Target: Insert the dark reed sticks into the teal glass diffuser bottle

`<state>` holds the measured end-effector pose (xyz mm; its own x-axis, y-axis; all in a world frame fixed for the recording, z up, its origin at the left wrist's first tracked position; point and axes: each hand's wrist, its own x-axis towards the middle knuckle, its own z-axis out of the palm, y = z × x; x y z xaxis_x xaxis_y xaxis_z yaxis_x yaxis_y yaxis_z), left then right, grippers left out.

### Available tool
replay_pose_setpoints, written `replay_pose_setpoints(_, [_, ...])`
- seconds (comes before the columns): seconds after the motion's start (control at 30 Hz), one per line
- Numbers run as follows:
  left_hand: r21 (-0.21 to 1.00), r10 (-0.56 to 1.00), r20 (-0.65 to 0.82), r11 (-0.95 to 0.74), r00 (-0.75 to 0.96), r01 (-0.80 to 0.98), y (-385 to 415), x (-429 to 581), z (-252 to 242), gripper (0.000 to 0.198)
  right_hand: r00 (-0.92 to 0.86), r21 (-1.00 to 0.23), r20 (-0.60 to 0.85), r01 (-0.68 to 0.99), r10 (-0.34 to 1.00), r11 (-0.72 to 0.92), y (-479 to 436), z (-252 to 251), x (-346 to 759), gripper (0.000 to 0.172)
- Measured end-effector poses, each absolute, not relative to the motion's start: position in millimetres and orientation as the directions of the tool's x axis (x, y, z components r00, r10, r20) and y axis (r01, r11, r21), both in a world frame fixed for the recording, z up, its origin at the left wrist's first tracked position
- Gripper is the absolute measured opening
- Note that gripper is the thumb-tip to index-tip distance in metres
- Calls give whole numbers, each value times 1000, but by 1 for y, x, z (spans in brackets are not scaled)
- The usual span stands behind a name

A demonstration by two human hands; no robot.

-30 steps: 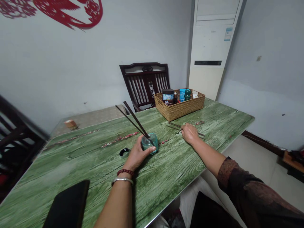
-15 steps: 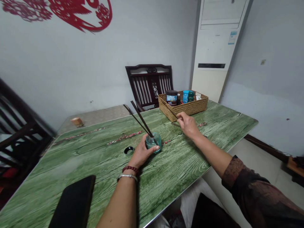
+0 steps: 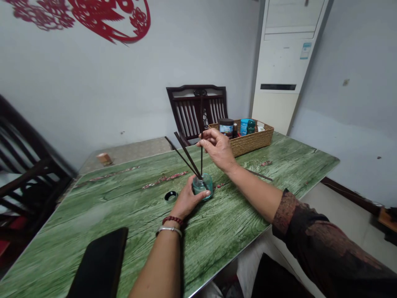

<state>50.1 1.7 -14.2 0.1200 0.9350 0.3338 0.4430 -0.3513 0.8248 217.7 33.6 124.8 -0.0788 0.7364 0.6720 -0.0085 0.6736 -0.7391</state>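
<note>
My left hand [image 3: 190,196] is closed around a teal glass diffuser bottle [image 3: 207,186] that stands on the table. Dark reed sticks [image 3: 185,154] lean to the left out of its neck. Between the thumb and fingers of my right hand [image 3: 218,149] is another dark reed stick [image 3: 201,159], held nearly upright, its lower end at the bottle's mouth. Whether that end is inside the neck I cannot tell. A round black cap [image 3: 170,196] lies on the table left of the bottle. Beyond my right forearm a loose stick [image 3: 260,175] rests on the tabletop.
A woven basket [image 3: 252,143] with jars and bottles stands at the back right of the green table [image 3: 149,215]. A black phone-like slab [image 3: 99,263] lies front left. A small wooden cup-like object [image 3: 104,159] sits at the back left. A dark chair [image 3: 198,107] stands behind.
My right hand has moved left from beside the basket to above the bottle, bringing the stick from a slant to nearly upright. My left hand keeps its hold on the bottle.
</note>
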Motion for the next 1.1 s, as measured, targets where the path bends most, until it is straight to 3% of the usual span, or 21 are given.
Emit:
replay_pose_setpoints(0.47, [839,937,331,-348,116,418,2,50,-13,69,-189,-746,505,396,842,536,43,65,207,13])
replay_pose_setpoints(0.7, [842,942,322,-332,99,424,-1,51,-12,70,-101,-662,548,555,830,504,49,49,258,15])
replay_pose_setpoints(0.8, [844,940,323,-337,106,418,-1,51,-11,68,35,-593,555,717,831,366,53,33,306,25])
replay_pose_setpoints(0.9, [845,944,312,-329,109,422,-1,52,-10,68,115,-474,474,869,873,143,51,12,344,34])
replay_pose_setpoints(1.0, [842,944,311,-327,110,429,1,50,-11,68,78,-309,336,950,939,31,48,-4,357,37])
replay_pose_setpoints(1.1, [830,944,312,-326,106,454,3,49,-14,68,-9,-163,247,985,969,50,47,-9,352,39])
